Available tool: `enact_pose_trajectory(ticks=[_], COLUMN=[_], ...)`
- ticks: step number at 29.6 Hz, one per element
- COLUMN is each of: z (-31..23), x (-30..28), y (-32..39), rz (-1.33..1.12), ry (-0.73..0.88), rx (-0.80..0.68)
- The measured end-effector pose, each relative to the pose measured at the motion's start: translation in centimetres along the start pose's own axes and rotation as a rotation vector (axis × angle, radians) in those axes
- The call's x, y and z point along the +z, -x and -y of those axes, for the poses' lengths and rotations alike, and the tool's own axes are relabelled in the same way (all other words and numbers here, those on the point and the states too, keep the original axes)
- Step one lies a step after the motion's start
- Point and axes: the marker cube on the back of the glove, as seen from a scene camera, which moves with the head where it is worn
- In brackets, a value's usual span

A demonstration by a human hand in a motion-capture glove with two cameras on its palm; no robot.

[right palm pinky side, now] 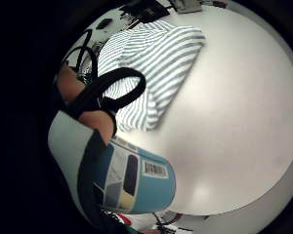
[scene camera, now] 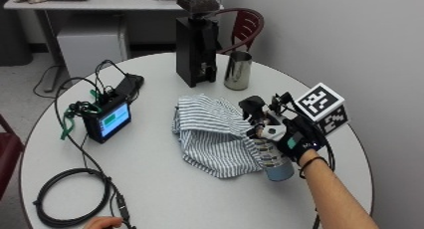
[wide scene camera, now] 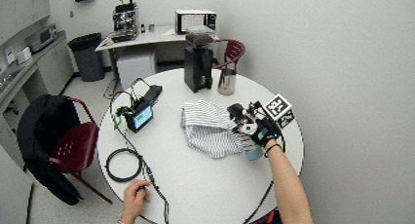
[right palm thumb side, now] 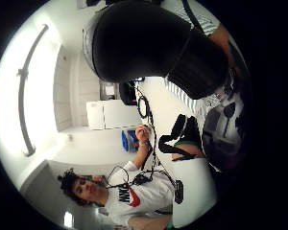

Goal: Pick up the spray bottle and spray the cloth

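Now, gloved rt hand [scene camera: 298, 139] gripping spray bottle [scene camera: 273, 159], nozzle over striped cloth [scene camera: 215, 137] on table [scene camera: 199, 199].

Cloth [scene camera: 215, 134] mid-desk [scene camera: 165, 194], spray bottle [scene camera: 275, 164] touching its right edge. Behind: grinder [scene camera: 197, 45], metal cup [scene camera: 238, 70] just right. Left: small screen [scene camera: 110, 120].
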Motion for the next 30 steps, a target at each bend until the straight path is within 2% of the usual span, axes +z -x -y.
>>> enact_pose_trajectory(ticks=[7, 14, 21, 30], z=[-0.4, 1.0, 2.0, 2.9], x=[1.6, 7.3, 12.3, 15.8], y=[5.3, 9.3, 10.3, 9.1], rz=[0.188, 0.299, 0.283, 0.248], ry=[-0.121, -0.094, -0.057, -0.099], rx=[-0.205, -0.335, -0.391, -0.419])
